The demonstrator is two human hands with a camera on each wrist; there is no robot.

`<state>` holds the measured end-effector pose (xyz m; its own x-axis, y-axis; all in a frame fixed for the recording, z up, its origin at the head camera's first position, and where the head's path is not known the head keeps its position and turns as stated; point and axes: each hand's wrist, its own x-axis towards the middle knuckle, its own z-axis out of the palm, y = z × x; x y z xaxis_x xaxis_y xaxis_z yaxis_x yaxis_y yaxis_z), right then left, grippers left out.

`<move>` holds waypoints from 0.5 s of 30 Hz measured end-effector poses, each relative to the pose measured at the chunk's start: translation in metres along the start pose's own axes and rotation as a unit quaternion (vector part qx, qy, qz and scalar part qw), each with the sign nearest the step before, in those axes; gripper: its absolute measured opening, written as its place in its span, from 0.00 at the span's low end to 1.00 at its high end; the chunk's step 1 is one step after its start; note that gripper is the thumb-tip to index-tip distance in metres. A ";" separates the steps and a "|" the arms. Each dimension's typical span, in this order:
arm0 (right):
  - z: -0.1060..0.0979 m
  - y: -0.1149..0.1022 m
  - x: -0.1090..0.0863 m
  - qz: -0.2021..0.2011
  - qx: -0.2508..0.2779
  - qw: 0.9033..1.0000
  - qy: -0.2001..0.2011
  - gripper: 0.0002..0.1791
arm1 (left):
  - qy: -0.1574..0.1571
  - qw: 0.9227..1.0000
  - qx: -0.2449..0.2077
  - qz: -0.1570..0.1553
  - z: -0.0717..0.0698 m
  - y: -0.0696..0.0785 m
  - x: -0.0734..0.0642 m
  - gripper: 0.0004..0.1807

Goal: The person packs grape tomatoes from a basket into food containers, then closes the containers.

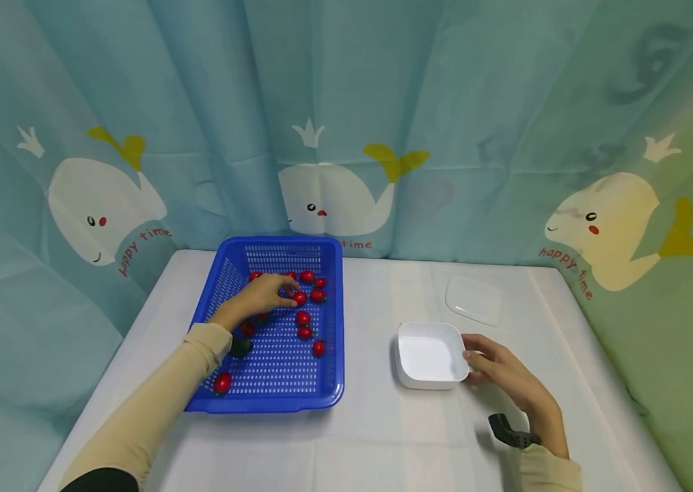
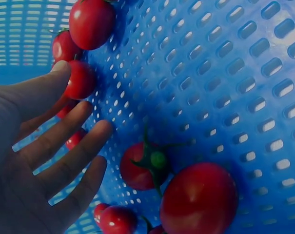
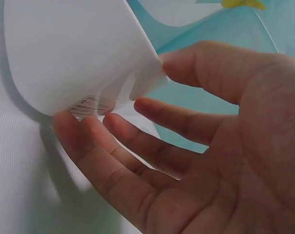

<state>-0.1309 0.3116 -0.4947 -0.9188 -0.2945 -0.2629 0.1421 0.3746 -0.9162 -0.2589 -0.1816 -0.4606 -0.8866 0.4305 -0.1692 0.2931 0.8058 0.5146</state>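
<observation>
In the head view, my left hand reaches into a blue plastic basket and pinches a cherry tomato between thumb and index finger. The left wrist view has the thumb against that tomato, the other fingers spread. Several more red cherry tomatoes lie loose in the basket. To the right, a white square box stands on the table. My right hand holds its right side, thumb at the rim and fingertips low on the wall.
A clear flat lid lies behind the white box on the white-covered table. Behind the table hangs a teal curtain printed with whales. A dark strap is on the right wrist.
</observation>
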 end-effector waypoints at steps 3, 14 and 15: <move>0.003 -0.003 0.004 -0.003 0.003 1.000 0.000 0.33 | 0.001 1.000 0.000 -0.012 0.002 0.000 0.000 0.19; 0.009 -0.011 0.014 -0.018 -0.017 1.000 0.014 0.32 | 0.023 0.999 0.018 -0.031 0.010 0.004 0.001 0.20; 0.009 -0.012 0.015 -0.021 -0.019 1.000 0.013 0.32 | 0.025 0.999 0.016 -0.032 0.010 0.004 0.001 0.20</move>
<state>-0.1427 0.2954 -0.4904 -0.9330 -0.2874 -0.2164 0.0899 0.3962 -0.9137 -0.2549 -0.1736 -0.4671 -0.9204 0.3579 -0.1573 0.2465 0.8436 0.4770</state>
